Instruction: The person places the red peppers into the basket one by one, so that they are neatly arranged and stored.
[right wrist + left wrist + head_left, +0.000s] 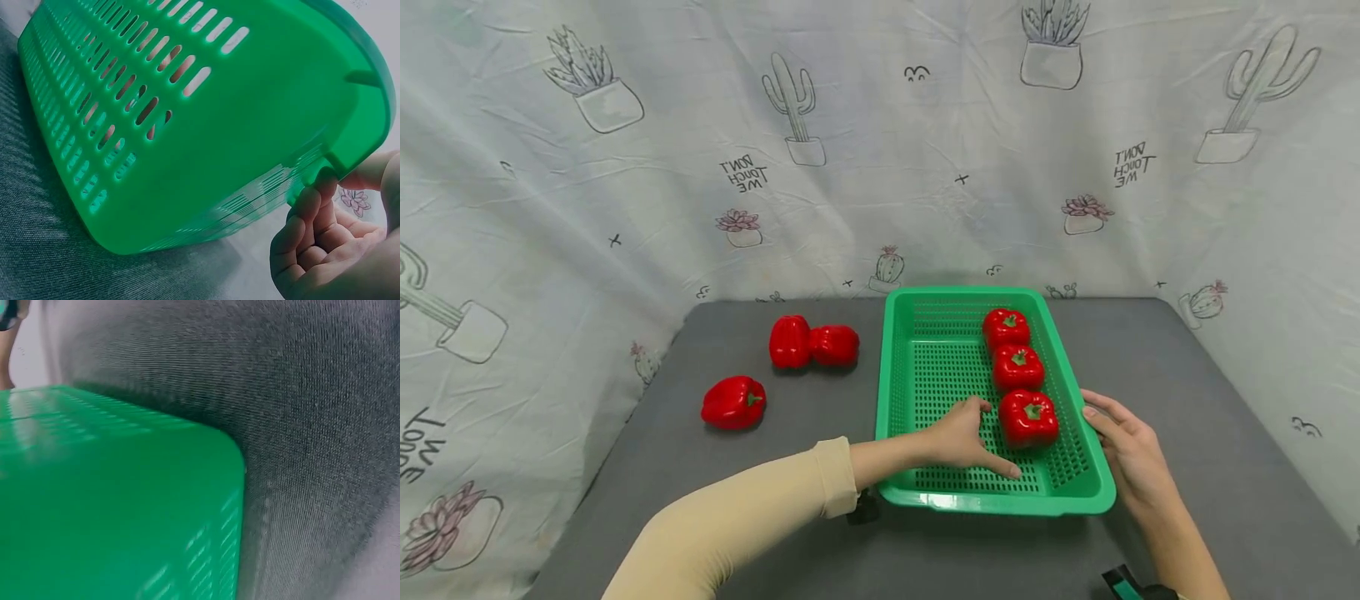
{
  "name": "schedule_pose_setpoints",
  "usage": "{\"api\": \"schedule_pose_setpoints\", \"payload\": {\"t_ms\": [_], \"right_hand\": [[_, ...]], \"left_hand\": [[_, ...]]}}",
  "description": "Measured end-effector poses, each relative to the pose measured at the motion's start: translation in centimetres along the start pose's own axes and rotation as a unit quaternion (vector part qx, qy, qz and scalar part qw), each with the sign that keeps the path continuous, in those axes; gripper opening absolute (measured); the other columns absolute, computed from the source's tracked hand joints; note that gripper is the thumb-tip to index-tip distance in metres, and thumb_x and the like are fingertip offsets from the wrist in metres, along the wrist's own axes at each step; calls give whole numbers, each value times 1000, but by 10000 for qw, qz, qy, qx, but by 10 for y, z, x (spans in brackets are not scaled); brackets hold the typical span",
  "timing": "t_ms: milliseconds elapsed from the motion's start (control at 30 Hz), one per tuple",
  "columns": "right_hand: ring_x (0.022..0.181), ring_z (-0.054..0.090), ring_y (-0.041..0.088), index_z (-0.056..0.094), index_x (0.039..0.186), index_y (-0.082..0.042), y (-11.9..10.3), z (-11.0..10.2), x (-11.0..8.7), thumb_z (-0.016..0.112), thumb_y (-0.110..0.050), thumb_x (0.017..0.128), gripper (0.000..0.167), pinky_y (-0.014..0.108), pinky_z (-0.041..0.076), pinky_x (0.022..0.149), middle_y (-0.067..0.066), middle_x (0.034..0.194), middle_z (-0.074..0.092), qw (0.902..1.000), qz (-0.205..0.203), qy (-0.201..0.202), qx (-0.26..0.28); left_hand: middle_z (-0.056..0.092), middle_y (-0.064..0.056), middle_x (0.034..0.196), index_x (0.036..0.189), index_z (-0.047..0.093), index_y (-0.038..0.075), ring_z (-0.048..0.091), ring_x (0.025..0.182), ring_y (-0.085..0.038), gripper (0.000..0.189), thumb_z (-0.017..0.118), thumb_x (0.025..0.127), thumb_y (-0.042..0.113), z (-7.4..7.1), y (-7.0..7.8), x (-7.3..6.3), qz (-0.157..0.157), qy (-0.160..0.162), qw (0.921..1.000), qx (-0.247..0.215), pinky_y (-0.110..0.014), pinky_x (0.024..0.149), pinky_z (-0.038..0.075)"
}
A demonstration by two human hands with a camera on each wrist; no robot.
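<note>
Apparently, peppers point(1028, 419) are being set in a basket point(888, 367): the head view has three inside, three on the table point(1120, 342), and the left hand point(958, 437) beside the nearest, fingers and thumb apart. The left-wrist view shows basket, no fingers. In the right-wrist view, the right hand point(340, 244) pinches the rim point(369, 134). Next probably calls for lifting the left hand clear.

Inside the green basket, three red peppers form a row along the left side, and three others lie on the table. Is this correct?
Only the side is wrong: the head view shows the three red peppers in a row along the right side of the green basket. Three other peppers do lie on the table.
</note>
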State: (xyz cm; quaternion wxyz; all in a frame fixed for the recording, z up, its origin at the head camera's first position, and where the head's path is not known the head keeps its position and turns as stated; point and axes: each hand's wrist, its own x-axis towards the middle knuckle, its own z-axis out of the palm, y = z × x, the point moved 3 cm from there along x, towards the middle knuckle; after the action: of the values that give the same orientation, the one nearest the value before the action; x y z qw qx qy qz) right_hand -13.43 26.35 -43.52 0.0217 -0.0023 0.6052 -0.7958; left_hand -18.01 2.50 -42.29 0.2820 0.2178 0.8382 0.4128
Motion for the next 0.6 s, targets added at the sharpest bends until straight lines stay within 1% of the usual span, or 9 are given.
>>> {"api": "schedule_pose_setpoints", "payload": {"t_ms": [67,133,200,267,333,433,500,600], "right_hand": [[90,68,14,60,129,-11,2,-1,1,52,-10,103,28,30,57,74,2,106,70,10000,-3,2,38],[90,68,14,61,129,-11,3,-1,1,52,-10,103,28,30,57,75,2,106,70,10000,12,0,67],[90,68,14,61,129,-12,4,-1,1,53,-10,103,27,30,57,75,2,106,70,10000,29,22,54],[91,68,14,62,129,-13,4,-1,0,53,-10,103,28,29,57,75,2,107,69,10000,38,44,42],[90,68,14,62,128,-13,4,0,0,53,-10,103,27,29,57,74,2,107,69,10000,27,75,15],[90,68,14,63,127,-13,4,0,-1,53,-9,103,27,29,57,74,2,106,70,9999,43,87,81],[89,68,13,64,126,-13,3,1,0,52,-8,103,27,29,57,74,2,105,70,9999,46,89,124],[89,68,14,65,126,-14,2,1,0,52,-8,103,27,29,57,74,2,104,70,9997,91,83,214]], "left_hand": [[45,-8,126,147,31,4,56,90,-10,93,83,79,40,-5,0,-6,64,-250,9993,283,-25,77,49],[42,-11,135,149,27,3,52,106,-12,95,80,81,43,-12,1,-14,180,-442,9967,661,-26,85,48],[36,-12,143,151,24,3,44,121,-14,96,77,83,47,-19,3,-24,344,-543,9921,1079,-28,94,45],[31,-12,148,153,22,4,38,128,-16,96,73,85,50,-27,4,-36,530,-541,9873,1399,-30,99,42],[30,-9,150,154,23,7,36,131,-16,94,70,86,53,-35,7,-49,693,-428,9847,1540,-31,101,41],[31,-3,150,153,27,13,36,131,-13,88,67,87,56,-47,11,-70,975,-146,9845,1448,-31,100,42],[30,2,150,152,30,17,36,131,-12,84,67,88,57,-56,15,-85,1181,154,9848,1268,-32,100,43],[32,9,148,149,35,21,38,129,-10,77,68,88,53,-68,18,-107,1530,755,9808,944,-36,100,43]]}}
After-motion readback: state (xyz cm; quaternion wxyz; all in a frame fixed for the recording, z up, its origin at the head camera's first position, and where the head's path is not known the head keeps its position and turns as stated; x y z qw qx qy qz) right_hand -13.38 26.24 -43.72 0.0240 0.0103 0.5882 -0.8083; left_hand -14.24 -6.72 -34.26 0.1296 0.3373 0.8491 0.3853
